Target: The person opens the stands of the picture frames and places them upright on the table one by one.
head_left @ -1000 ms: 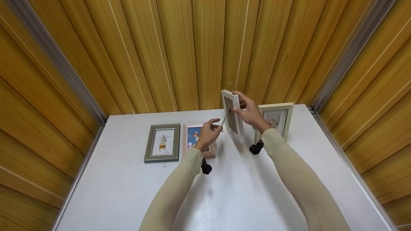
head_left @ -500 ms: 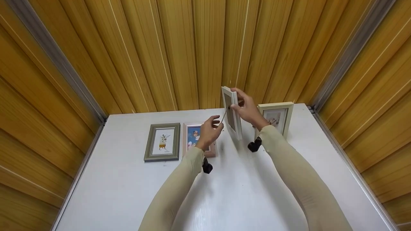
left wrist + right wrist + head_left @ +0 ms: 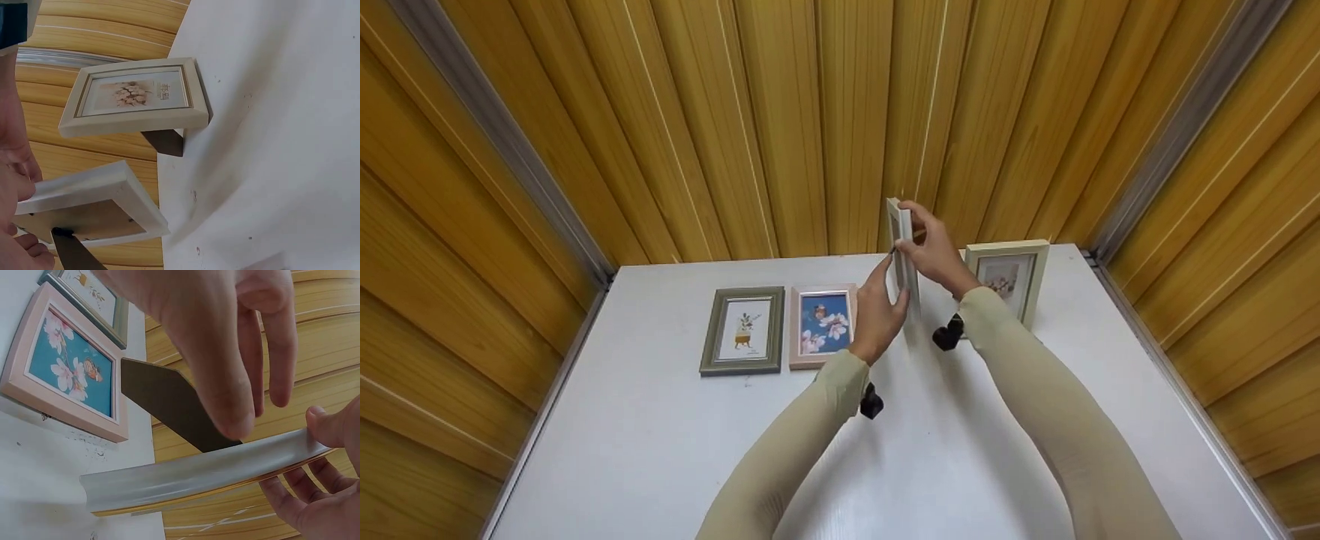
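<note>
My right hand [image 3: 936,255] grips a white picture frame [image 3: 913,289] by its edge, thumb on one side and fingers on the other. The frame stands upright, nearly edge-on in the head view. Its brown back panel [image 3: 98,222] faces the left hand, and a dark support leg [image 3: 169,402] sticks out from it. My left hand [image 3: 879,315] is at the back of the frame beside this leg, thumb [image 3: 233,413] close to the frame's edge and fingers fairly straight. Whether it touches the leg is hard to tell.
A cream picture frame [image 3: 971,285] stands on its leg at the right of the white table [image 3: 645,450]. To the left are a pink frame [image 3: 798,330] with blossoms and a green-grey frame [image 3: 709,337] with a potted plant. Wood-patterned walls [image 3: 780,135] surround the table.
My left hand has moved right and up to the frame's back, uncovering the pink frame. The white frame, in my right hand, has turned more edge-on; its leg was between left fingertips earlier.
</note>
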Action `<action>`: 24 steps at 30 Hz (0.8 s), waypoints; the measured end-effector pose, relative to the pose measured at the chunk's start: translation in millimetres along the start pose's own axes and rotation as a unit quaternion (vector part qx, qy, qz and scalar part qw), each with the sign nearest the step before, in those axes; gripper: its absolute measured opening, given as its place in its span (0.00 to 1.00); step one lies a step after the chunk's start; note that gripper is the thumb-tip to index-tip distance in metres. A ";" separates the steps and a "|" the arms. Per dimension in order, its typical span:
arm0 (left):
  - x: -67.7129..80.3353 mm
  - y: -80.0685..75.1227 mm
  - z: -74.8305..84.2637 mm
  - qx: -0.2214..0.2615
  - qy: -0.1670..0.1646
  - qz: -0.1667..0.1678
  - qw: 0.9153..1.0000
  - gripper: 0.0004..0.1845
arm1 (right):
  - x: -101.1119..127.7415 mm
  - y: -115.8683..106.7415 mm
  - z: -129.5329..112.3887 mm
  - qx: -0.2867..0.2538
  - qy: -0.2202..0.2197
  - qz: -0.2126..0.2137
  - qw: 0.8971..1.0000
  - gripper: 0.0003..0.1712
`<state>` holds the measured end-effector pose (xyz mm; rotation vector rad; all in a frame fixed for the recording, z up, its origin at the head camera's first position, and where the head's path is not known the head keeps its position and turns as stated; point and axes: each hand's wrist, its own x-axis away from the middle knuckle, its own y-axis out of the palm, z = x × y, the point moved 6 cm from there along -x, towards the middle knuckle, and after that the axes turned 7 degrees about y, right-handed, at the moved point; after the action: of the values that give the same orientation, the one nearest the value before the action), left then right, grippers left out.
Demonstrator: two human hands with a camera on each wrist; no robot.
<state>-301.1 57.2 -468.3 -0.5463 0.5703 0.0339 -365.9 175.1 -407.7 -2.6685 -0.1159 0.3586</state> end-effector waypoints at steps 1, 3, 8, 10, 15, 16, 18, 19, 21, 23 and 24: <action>0.6 2.1 0.1 0.009 -0.012 0.000 1.000 0.34 | 0.1 0.4 -0.3 -0.001 0.003 0.002 1.000 0.35; 2.1 6.7 -1.5 0.030 -0.040 0.001 0.999 0.35 | 0.6 2.0 -1.6 -0.003 0.006 0.004 1.000 0.35; 6.5 18.3 -7.5 0.090 -0.108 0.009 0.990 0.35 | 2.6 5.6 -2.1 0.007 0.013 0.006 1.000 0.35; 8.2 22.0 -10.2 0.104 -0.128 0.013 0.986 0.34 | 3.5 7.2 -1.1 0.014 0.015 0.007 1.000 0.35; 10.9 25.3 -15.6 0.104 -0.151 0.032 0.982 0.26 | 7.1 11.4 -0.4 0.024 0.018 0.009 1.000 0.36; 11.0 25.3 -15.9 0.102 -0.151 0.038 0.982 0.24 | 7.8 12.0 -0.7 0.024 0.018 0.009 1.000 0.36; 11.2 25.2 -16.2 0.097 -0.152 0.048 0.982 0.20 | 8.7 12.9 -1.3 0.026 0.017 0.011 0.999 0.36; 11.2 25.3 -16.4 0.096 -0.151 0.053 0.982 0.19 | 9.1 13.2 -1.3 0.028 0.019 0.012 0.999 0.36; 11.4 25.7 -16.8 0.093 -0.152 0.058 0.982 0.17 | 9.5 13.9 -0.7 0.031 0.022 0.013 0.999 0.36; 11.5 26.4 -17.5 0.091 -0.154 0.061 0.982 0.17 | 9.5 14.6 0.4 0.035 0.026 0.014 0.999 0.36; 11.6 26.9 -18.2 0.089 -0.156 0.061 0.982 0.17 | 9.4 15.0 1.2 0.037 0.027 0.015 0.999 0.36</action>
<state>-305.2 69.8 -500.1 -0.3223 0.2950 0.1815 -356.8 163.5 -417.5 -2.6073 -0.0461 0.2929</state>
